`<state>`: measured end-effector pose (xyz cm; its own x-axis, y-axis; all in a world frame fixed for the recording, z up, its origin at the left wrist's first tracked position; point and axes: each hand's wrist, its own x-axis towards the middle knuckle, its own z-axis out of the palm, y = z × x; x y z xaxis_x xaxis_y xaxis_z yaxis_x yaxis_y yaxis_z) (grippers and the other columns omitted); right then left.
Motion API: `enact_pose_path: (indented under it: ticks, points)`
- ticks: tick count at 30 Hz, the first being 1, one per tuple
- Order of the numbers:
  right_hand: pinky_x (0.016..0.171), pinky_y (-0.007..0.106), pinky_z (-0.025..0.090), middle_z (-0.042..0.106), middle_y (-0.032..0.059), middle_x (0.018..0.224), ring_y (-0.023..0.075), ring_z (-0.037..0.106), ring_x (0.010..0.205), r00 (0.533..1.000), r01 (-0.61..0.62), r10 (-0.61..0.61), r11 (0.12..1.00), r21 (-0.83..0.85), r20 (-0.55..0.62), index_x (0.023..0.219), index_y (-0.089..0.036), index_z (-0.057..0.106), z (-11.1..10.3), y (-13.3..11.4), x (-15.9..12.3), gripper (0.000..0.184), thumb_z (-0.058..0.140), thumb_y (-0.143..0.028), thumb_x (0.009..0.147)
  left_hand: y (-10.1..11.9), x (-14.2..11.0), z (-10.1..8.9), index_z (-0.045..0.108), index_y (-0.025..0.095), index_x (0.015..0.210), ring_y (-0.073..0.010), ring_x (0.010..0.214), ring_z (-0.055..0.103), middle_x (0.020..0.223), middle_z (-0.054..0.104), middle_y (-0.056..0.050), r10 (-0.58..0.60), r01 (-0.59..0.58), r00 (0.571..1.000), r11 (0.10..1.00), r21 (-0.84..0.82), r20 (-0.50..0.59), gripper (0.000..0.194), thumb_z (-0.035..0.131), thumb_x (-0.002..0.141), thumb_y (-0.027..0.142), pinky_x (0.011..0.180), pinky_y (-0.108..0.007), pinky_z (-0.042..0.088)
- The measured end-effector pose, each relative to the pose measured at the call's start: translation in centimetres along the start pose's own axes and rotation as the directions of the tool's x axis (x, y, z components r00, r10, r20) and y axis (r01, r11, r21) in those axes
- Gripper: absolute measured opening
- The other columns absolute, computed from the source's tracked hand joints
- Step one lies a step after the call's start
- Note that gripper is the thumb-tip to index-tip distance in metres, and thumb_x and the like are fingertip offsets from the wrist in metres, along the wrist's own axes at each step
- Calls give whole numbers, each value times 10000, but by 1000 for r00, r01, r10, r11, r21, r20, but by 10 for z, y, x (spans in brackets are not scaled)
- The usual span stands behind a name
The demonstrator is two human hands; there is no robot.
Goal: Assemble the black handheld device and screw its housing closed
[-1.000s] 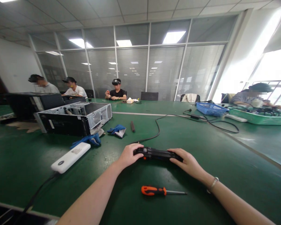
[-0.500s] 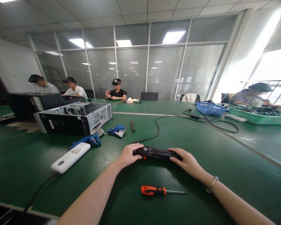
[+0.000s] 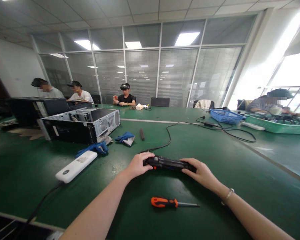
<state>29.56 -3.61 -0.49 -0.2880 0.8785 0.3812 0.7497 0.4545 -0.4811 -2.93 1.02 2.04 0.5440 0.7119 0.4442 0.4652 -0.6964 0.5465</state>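
Observation:
Both hands hold a long black device (image 3: 169, 163) with a small orange-red part on its near side; its exact kind cannot be made out. My left hand (image 3: 139, 165) is closed around the left end, thumb in front and fingers over the top. At the right end, my right hand (image 3: 197, 170) grips it the same way, covering part of that end. A black cable (image 3: 168, 140) runs across the table from near my left hand. Closer to me, a screwdriver (image 3: 165, 202) with an orange and black handle lies flat, its shaft pointing right.
On the left are an opened computer case (image 3: 70, 128), blue-and-white gloves (image 3: 125, 138) and a white power strip (image 3: 77, 166). A brown bar (image 3: 142, 134) lies ahead. Blue (image 3: 226, 116) and green baskets (image 3: 277, 125) stand at right. Several people sit around the green table (image 3: 215, 150).
The device has turned very slightly in my hands, and less of its orange-red part shows. Both hands keep their grip. The view has shifted a little.

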Motion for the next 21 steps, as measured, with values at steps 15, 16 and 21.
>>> enact_pose_path:
  ticks: [15,16,21]
  points:
    - [929,422,498,660,65,1153,257,618,1044,999,9,-7,999,45,-51,1220,-273,600,2,2,0,408,600,-434,845,4,1,-2,680,229,1102,-254,1112,624,1162,696,-46,-41,41,998,999,7,-41,493,811,634,147,1034,-390,422]
    - [930,422,496,659,66,1153,256,616,1045,999,8,-6,999,47,-48,1218,-271,599,1,1,0,408,602,-435,845,5,1,-3,680,224,1097,-255,1107,626,1158,697,-48,-39,39,998,999,11,-40,494,814,628,143,1030,-387,425]
    - [924,423,493,661,68,1129,258,612,1031,999,15,-13,998,62,-40,1190,-264,615,-1,-3,0,401,625,-442,831,4,0,-2,678,226,1087,-254,1118,618,1151,698,-43,-37,37,998,999,16,-41,494,811,620,132,1034,-384,415]
